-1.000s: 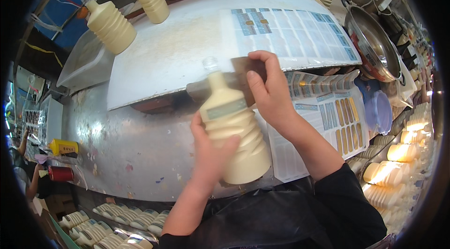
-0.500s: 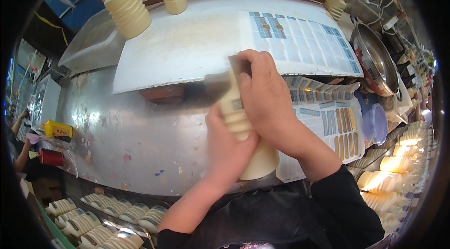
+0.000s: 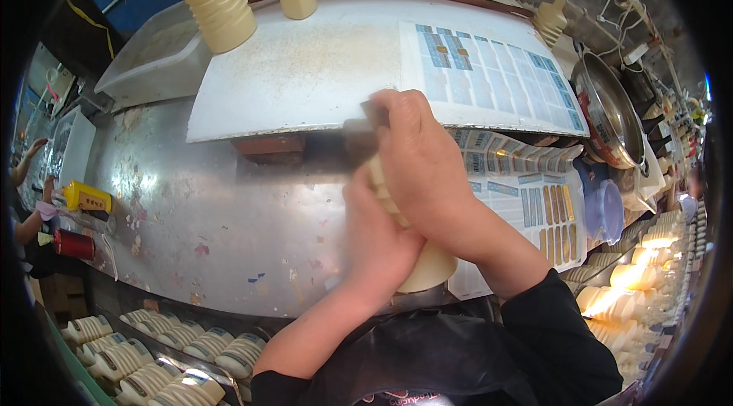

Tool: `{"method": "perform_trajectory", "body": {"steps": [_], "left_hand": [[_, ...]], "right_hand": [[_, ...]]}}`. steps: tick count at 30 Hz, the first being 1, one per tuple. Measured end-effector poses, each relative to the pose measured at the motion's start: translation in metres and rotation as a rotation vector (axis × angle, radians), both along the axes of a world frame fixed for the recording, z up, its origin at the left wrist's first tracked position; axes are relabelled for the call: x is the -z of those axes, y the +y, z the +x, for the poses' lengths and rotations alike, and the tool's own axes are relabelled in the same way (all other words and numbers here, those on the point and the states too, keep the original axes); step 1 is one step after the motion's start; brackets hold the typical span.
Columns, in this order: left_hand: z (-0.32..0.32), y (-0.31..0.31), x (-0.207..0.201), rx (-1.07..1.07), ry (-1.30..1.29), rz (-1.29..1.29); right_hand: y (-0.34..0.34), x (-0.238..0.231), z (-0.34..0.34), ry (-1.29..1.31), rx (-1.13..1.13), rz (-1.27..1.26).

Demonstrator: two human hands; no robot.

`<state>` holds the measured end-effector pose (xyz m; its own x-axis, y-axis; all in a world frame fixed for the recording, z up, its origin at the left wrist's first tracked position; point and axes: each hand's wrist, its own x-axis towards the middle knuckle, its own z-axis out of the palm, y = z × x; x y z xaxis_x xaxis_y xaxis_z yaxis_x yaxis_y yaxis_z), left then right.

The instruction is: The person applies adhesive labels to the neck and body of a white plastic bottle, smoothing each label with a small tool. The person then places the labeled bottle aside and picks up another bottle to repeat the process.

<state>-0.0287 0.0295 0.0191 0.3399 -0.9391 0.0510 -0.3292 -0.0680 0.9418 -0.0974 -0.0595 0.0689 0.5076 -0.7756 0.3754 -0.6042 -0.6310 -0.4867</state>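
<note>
A cream plastic bottle point(image 3: 432, 270) with a ribbed body leans away from me over the front of the metal table, its base nearest me. My left hand point(image 3: 379, 234) is wrapped round its middle. My right hand point(image 3: 424, 154) lies over its upper part, fingers curled on a dark flat scraper-like piece point(image 3: 360, 139), smeared by motion, whose exact kind I cannot make out. The hands hide much of the bottle's upper body and neck. To the right of my right hand lies a sheet of blue and gold labels point(image 3: 534, 211).
A raised white board point(image 3: 305, 70) spans the back, bearing another label sheet point(image 3: 489, 74) and cream bottles point(image 3: 219, 9). A clear bin point(image 3: 153, 62) stands left, a metal pan point(image 3: 611, 108) right. Rows of bottles point(image 3: 183, 329) lie lower left. Another person's hand point(image 3: 46, 207) shows far left.
My right hand and the dark piece have shifted slightly along the bottle's upper part, which my hands now cover more. My left hand still grips it. The whole view has shifted a little.
</note>
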Motion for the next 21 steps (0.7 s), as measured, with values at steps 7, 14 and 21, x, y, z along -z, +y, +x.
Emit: {"method": "perform_trajectory", "body": {"steps": [7, 14, 21], "left_hand": [[0.016, -0.005, 0.017, -0.086, 0.200, 0.019], [0.025, -0.027, 0.030, -0.075, 0.412, 0.046], [0.021, -0.024, 0.031, -0.053, 0.598, -0.022]], "right_hand": [[-0.017, 0.012, -0.024, -0.141, 0.088, 0.088], [-0.028, 0.032, -0.044, -0.294, 0.042, 0.091], [-0.038, 0.056, -0.059, -0.424, 0.067, 0.138]]}}
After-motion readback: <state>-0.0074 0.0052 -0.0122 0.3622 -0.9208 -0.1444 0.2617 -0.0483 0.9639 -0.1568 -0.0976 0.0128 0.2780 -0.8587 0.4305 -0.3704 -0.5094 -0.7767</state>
